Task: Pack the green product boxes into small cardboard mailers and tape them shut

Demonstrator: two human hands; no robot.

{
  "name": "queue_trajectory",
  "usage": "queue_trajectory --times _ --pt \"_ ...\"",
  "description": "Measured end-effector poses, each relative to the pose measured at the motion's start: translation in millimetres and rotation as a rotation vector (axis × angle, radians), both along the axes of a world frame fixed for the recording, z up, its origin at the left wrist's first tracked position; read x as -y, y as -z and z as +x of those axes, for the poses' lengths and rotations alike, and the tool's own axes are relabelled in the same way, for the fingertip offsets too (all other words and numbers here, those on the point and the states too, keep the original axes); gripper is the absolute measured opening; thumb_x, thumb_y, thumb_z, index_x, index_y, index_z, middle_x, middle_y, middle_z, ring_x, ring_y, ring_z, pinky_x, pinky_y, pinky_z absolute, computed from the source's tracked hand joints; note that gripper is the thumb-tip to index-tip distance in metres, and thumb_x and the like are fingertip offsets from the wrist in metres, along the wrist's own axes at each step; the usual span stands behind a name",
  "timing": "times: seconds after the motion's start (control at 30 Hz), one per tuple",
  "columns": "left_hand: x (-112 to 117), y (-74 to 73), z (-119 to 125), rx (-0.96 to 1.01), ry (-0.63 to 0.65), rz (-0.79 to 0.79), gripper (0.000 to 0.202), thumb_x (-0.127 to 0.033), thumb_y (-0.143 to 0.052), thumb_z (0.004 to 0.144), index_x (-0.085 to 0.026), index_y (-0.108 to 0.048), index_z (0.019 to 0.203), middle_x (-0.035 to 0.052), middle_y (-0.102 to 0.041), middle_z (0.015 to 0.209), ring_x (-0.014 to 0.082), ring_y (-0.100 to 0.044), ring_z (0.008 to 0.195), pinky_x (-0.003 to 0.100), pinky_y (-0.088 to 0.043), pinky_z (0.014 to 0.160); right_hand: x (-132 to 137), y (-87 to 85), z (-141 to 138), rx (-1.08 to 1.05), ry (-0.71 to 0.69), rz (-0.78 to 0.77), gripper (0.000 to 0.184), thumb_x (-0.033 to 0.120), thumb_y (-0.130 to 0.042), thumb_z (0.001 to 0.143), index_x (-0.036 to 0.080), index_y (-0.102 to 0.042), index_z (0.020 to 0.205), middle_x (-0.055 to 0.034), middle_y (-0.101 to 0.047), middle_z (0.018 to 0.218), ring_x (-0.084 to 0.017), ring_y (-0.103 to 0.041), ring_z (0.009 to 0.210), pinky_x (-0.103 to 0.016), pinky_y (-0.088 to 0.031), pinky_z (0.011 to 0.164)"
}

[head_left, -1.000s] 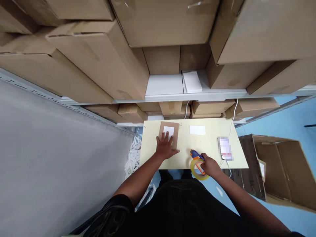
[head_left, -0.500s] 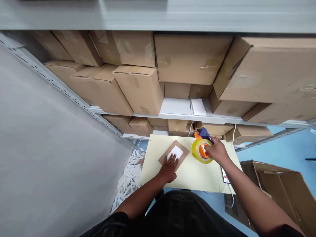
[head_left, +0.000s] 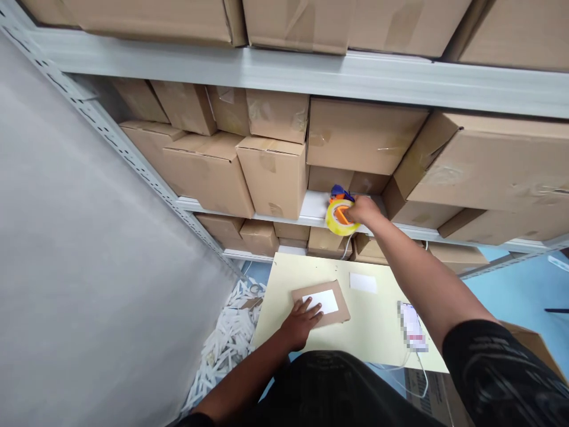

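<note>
My right hand [head_left: 363, 210] is stretched up to the shelf edge and grips a tape dispenser [head_left: 338, 213] with a yellow roll and an orange and blue frame. My left hand [head_left: 301, 321] lies flat with fingers spread on a flat brown cardboard packet [head_left: 320, 302] that carries a white label [head_left: 328, 300]. The packet rests on a small pale yellow table [head_left: 373, 332].
A loose white label [head_left: 363, 283] and a phone [head_left: 412, 326] with a white cable lie on the table. Grey metal shelving [head_left: 311, 74] packed with cardboard boxes rises behind. A heap of white paper strips [head_left: 226, 344] covers the floor at the left. A grey wall stands on the left.
My right hand has lifted the tape dispenser from the table's front edge up to the shelf. The packet under my left hand has been turned. The view has tilted upward.
</note>
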State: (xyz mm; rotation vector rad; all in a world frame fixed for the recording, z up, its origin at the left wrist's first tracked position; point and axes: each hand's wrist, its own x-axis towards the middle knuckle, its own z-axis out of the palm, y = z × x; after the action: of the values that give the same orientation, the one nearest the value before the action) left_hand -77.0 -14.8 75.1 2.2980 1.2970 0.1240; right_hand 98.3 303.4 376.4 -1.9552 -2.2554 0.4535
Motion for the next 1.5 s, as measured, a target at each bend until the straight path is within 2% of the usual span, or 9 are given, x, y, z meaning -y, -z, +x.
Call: queue_trajectory --times 0.13,0.33,0.47,0.6,0.73,0.93,1.07,1.23,1.5 --pt "5.8 -3.4 -3.7 0.013 -0.023 0.022 0.081 -0.020 -0.057 0.083 -0.029 -0.036 0.160 0.0041 -0.026 0.171 0.0356 -0.011 0.160 0.062 -0.013 0.126 -35.8 10.0 -31.6 0.057 0.048 -0.073 0.039 0.025 -0.081 0.068 0.007 -0.070 0.102 -0.0160 -0.073 0.099 -0.025 -0.071 0.092 -0.034 -0.054 0.079" --pt "16.9 -8.8 -11.0 0.060 -0.092 0.042 0.081 -0.025 -0.061 0.079 -0.023 -0.041 0.157 0.0079 -0.022 0.172 0.0351 -0.011 0.160 0.058 -0.011 0.129 -53.4 31.0 -33.7 0.046 0.060 -0.073 0.053 0.031 -0.086 0.065 0.012 -0.065 0.109 -0.0149 -0.072 0.103 -0.026 -0.070 0.091 -0.037 -0.057 0.076" --pt "21.8 -12.3 -17.3 0.081 -0.272 0.057 0.075 -0.022 -0.058 0.080 -0.023 -0.046 0.154 0.0075 -0.030 0.169 0.0338 -0.018 0.159 0.057 -0.014 0.129 -22.3 25.9 -20.4 -0.120 0.071 0.161 0.052 0.033 -0.077 0.074 0.013 -0.061 0.120 -0.0175 -0.068 0.116 -0.029 -0.065 0.105 -0.040 -0.054 0.089" --pt "18.5 -13.2 -26.8 0.141 -0.547 0.070 0.068 -0.023 -0.058 0.083 -0.020 -0.049 0.151 0.0124 -0.040 0.163 0.0338 -0.028 0.155 0.053 -0.023 0.128 44.6 35.6 12.3 -0.439 -0.046 0.469 0.045 0.033 -0.062 0.085 0.017 -0.060 0.127 -0.0133 -0.067 0.119 -0.025 -0.064 0.101 -0.039 -0.051 0.095" --pt "9.7 -8.8 -34.6 0.290 -0.773 -0.043 0.070 -0.034 -0.057 0.091 -0.018 -0.037 0.156 0.0165 -0.040 0.161 0.0321 -0.041 0.148 0.051 -0.036 0.121 120.9 105.2 64.3 -0.639 0.018 0.205 0.041 0.045 -0.052 0.093 0.020 -0.061 0.125 -0.0081 -0.071 0.111 -0.021 -0.067 0.095 -0.036 -0.054 0.089" --pt "-2.1 3.3 -26.2 0.392 -0.939 -0.459 0.068 -0.041 -0.062 0.092 -0.015 -0.040 0.151 0.0224 -0.049 0.153 0.0283 -0.070 0.113 0.041 -0.054 0.097 216.3 255.3 115.6 -0.326 0.143 -0.482 0.046 0.050 -0.056 0.091 0.020 -0.065 0.125 -0.0110 -0.074 0.116 -0.026 -0.072 0.101 -0.039 -0.054 0.091" --pt "-2.4 7.4 -15.3 0.479 -0.966 -0.512 0.046 -0.040 -0.063 0.091 -0.019 -0.052 0.130 0.0147 -0.064 0.139 0.0237 -0.073 0.101 0.038 -0.055 0.092 249.9 305.1 113.6 -0.377 0.071 -0.628 0.052 0.053 -0.043 0.099 0.022 -0.057 0.139 -0.0127 -0.068 0.133 -0.025 -0.070 0.113 -0.039 -0.055 0.093" --pt "8.5 13.3 -7.3 0.576 -1.093 -0.579 0.038 -0.049 -0.065 0.088 -0.020 -0.055 0.112 0.0139 -0.065 0.137 0.0231 -0.072 0.099 0.037 -0.058 0.083 269.5 316.6 113.0 -0.495 0.117 -0.629 0.056 0.056 -0.030 0.102 0.024 -0.054 0.141 -0.0108 -0.068 0.134 -0.026 -0.068 0.118 -0.040 -0.055 0.095" --pt "16.1 -3.4 -8.6 0.717 -1.025 -0.518 0.051 -0.053 -0.053 0.094 -0.021 -0.056 0.133 0.0113 -0.069 0.132 0.0250 -0.070 0.109 0.038 -0.059 0.087 290.5 296.0 122.8 -0.637 0.128 -0.510 0.063 0.071 -0.023 0.100 0.023 -0.064 0.097 -0.0087 -0.074 0.102 -0.027 -0.068 0.102 -0.040 -0.053 0.097"
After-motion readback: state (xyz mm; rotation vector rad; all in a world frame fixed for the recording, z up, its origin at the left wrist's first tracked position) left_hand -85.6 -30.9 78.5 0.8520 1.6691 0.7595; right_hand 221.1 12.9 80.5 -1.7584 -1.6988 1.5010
